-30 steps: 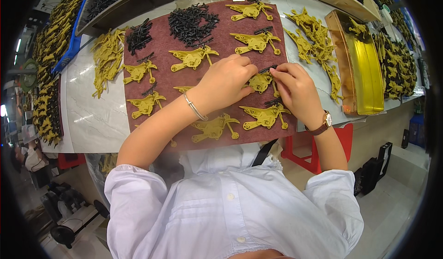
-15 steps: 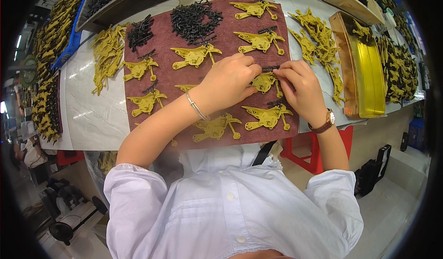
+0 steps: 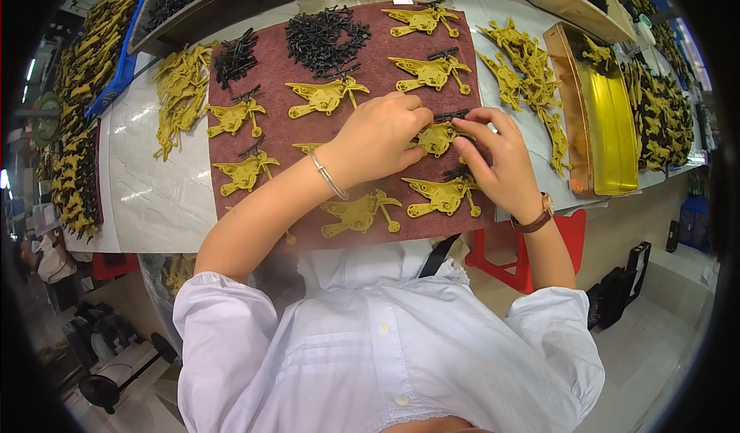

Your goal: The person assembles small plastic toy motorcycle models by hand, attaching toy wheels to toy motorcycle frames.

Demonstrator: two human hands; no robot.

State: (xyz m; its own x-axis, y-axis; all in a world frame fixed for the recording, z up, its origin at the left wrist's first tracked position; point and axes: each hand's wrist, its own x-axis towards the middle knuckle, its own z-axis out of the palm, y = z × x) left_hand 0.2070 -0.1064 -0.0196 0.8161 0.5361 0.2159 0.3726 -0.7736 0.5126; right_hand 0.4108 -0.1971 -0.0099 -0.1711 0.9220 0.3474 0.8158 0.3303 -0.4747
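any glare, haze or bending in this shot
head view: glare streaks the pale tabletop at left; head view: haze washes out the bottom-middle yellow piece on the maroon cloth; head view: the tabletop's edges bow, and the corners go black.

Left hand [image 3: 381, 136] on yellow part [image 3: 437, 140] near right edge of maroon mat [image 3: 267, 78]; right hand [image 3: 501, 159] at it, fingers [image 3: 475, 129] parted. Black pile [image 3: 327, 41] toward far edge.

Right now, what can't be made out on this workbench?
In the head view:
- Yellow part between the hands: left end hidden by the left hand.
- Second yellow part: mostly covered by the left hand and wrist.
- Black pile: pieces too small, tangled to count.
- Grey tray: cut off by the top edge.
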